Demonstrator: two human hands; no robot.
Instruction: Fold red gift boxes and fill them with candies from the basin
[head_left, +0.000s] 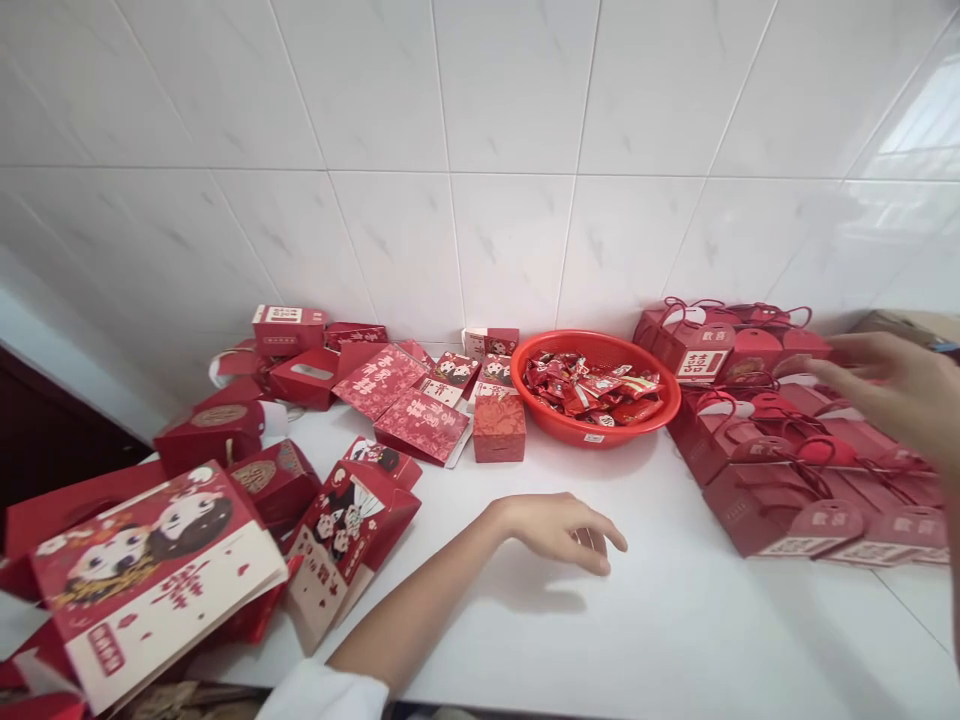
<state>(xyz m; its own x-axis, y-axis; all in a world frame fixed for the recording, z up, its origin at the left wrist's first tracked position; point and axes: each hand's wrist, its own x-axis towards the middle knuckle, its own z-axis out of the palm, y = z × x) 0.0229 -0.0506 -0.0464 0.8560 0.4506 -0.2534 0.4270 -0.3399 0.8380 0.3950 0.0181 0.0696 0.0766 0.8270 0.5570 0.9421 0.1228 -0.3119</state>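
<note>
My left hand (566, 530) hovers above the white tabletop, its fingers loosely bent and apart, with nothing in them. Over on the right, my right hand (892, 385) is above a cluster of dark red gift boxes (780, 510) with cord handles. Its fingers are stretched out and hold nothing that I can see. Whether they touch a box I cannot tell. Between the hands and the wall stands a red plastic basin (596, 435) with small red-wrapped sweets (592, 385) inside. Beside the basin sits a small red patterned box (499, 428).
Flat red printed cartons (401, 400) lie left of the basin. A red and cream paper bag (352, 540) and a larger printed bag (157, 580) lie among more red boxes (217, 430) at the left. A white tiled wall (510, 230) borders the white table (645, 620) behind.
</note>
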